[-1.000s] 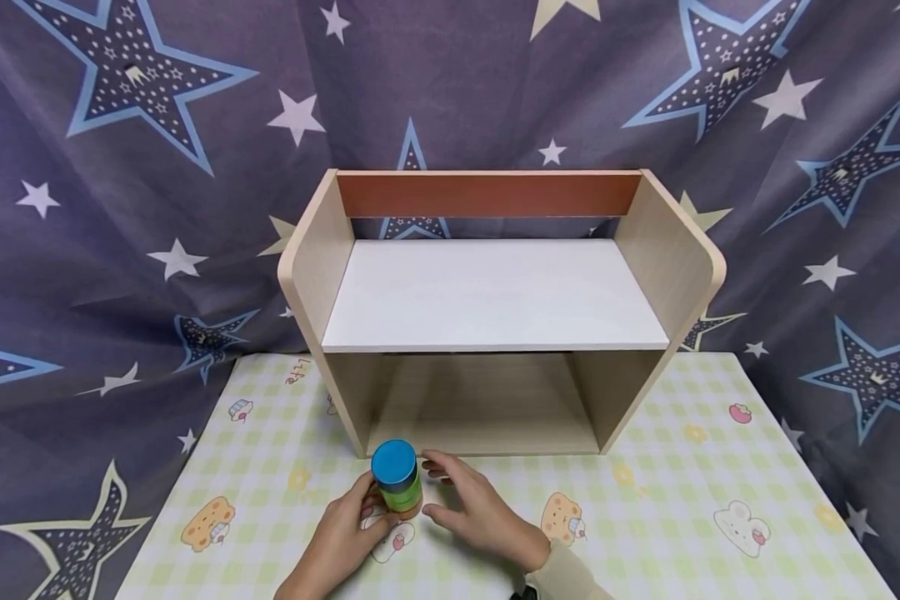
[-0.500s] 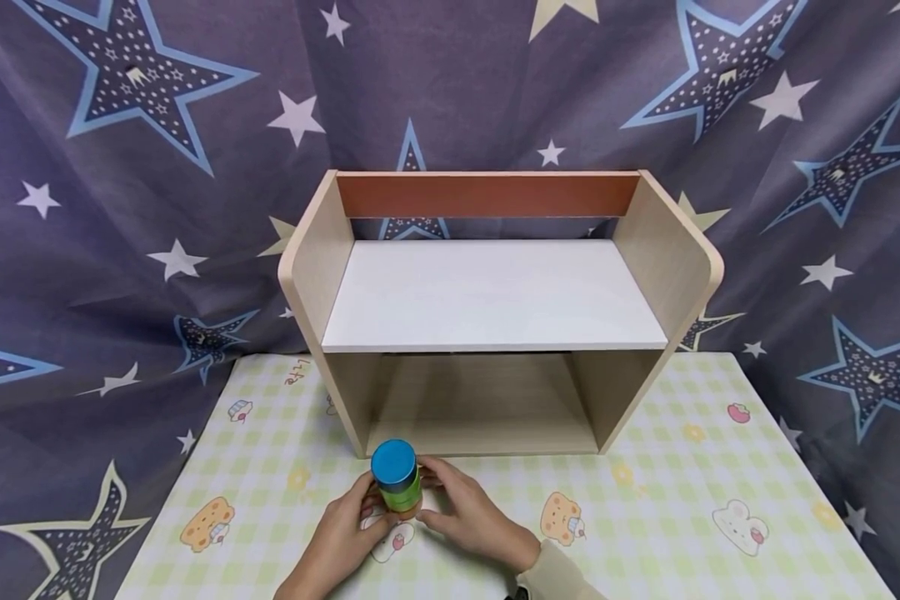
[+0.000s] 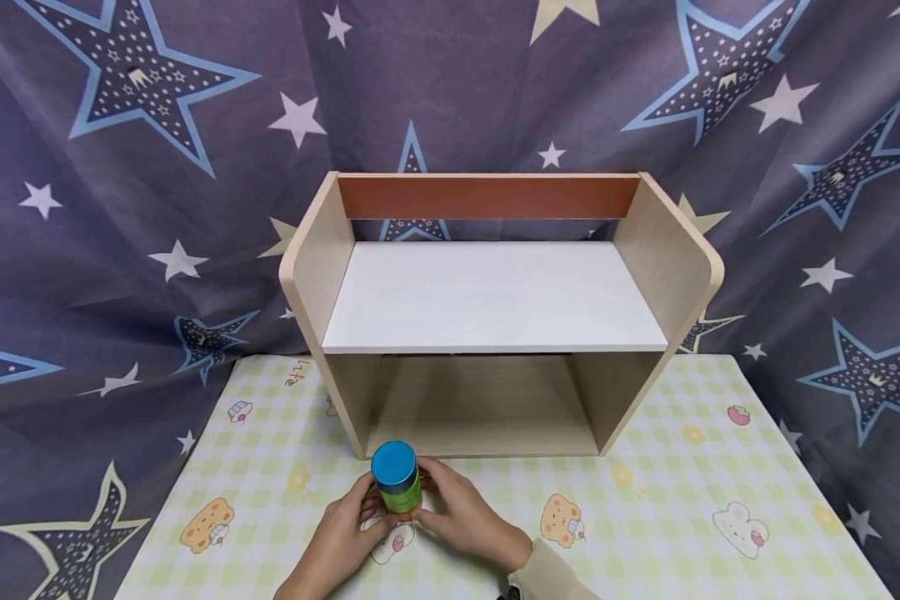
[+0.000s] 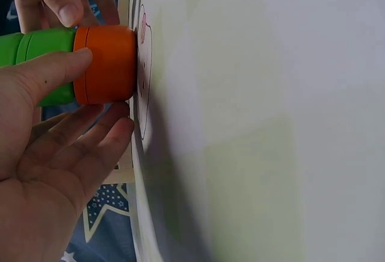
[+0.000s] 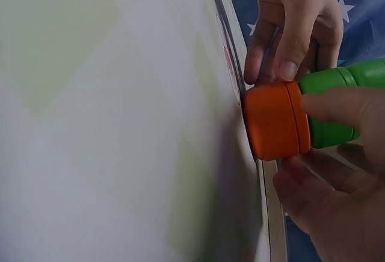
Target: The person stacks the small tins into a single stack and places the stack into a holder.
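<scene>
An upright cylinder [image 3: 394,467] of stacked pieces stands on the table, blue on top, green in the middle and orange at the base. My left hand [image 3: 342,527] holds it from the left, its thumb on the orange part [image 4: 109,66] and its fingers bent behind. From the right, my right hand [image 3: 471,512] holds it too; in the right wrist view its thumb lies by the seam between the orange base [image 5: 275,120] and the green section [image 5: 329,87]. The orange end meets the tablecloth. Some fingertips are hidden behind the cylinder.
A wooden shelf unit [image 3: 495,296] with a white middle board stands right behind the hands, its lower compartment facing them. Green checked cloth with printed cartoon figures covers the table [image 3: 667,533]. A dark star-patterned curtain [image 3: 465,83] hangs behind and at both sides.
My right hand has moved left, from just beside the cylinder to closing around its right side. My left hand and the cylinder have stayed in place.
</scene>
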`<state>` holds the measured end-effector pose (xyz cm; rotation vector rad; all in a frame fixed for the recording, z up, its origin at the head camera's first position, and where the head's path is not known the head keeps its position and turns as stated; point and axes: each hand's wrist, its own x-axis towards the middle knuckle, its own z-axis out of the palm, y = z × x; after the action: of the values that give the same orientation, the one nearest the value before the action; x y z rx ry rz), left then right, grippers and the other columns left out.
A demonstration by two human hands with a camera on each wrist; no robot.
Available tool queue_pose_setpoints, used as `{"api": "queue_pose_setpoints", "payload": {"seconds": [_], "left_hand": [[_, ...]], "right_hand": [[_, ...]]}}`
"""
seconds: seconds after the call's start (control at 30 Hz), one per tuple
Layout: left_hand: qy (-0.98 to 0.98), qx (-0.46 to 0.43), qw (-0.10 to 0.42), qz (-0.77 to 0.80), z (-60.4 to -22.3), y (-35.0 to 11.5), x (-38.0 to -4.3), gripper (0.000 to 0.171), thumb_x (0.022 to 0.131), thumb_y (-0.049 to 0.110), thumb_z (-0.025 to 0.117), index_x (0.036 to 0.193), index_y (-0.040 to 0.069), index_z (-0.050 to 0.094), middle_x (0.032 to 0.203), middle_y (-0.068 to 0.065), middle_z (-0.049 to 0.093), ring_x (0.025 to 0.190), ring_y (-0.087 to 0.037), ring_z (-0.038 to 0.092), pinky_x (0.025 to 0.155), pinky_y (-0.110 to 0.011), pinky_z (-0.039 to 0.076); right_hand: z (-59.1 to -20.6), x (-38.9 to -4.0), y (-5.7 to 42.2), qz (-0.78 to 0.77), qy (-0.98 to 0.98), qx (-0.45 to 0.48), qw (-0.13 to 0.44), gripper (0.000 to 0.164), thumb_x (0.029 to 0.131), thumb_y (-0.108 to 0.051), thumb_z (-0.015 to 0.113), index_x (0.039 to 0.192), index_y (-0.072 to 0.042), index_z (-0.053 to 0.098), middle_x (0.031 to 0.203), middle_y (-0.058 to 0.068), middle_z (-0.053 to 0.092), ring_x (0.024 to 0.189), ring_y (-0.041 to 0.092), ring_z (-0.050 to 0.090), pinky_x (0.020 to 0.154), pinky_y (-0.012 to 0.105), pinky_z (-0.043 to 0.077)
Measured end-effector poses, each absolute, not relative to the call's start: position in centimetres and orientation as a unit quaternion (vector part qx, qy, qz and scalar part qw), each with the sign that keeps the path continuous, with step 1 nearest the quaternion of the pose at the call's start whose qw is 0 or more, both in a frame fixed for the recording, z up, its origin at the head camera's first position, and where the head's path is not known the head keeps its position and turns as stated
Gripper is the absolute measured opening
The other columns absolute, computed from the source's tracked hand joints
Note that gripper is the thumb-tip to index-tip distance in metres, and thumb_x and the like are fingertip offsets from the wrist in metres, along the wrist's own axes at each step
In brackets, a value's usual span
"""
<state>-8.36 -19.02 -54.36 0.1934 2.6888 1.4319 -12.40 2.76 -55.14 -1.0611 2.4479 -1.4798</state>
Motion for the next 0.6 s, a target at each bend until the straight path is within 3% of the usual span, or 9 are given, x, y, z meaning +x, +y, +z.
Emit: {"api": "queue_pose_setpoints", "payload": {"seconds": [0.3,0.6], "left_hand": [[0.876,0.059,0.043,0.478,-54.37,-18.91,-8.36,0.063,0.087,0.014,0.080,0.143,0.016,0.050,0.129,-0.008,0.064,0.110,-0.019,0.066,0.091,-0.029,0.055],[0.859,0.078,0.057,0.503,-54.48,-18.90,-8.31,0.068,0.089,0.012,0.079,0.147,0.011,0.043,0.130,-0.016,0.062,0.112,-0.021,0.066,0.088,-0.022,0.054]], "right_hand": [[-55.12,-12.43,2.57,-0.464,0.814,-0.346,0.046,0.068,0.090,-0.005,0.075,0.148,-0.010,0.040,0.138,0.006,0.054,0.121,0.012,0.054,0.098,0.032,0.051],[-54.81,-12.26,2.50,-0.471,0.815,-0.333,0.063,0.066,0.091,-0.008,0.075,0.148,-0.013,0.041,0.137,0.002,0.054,0.118,0.009,0.053,0.095,0.034,0.053]]}}
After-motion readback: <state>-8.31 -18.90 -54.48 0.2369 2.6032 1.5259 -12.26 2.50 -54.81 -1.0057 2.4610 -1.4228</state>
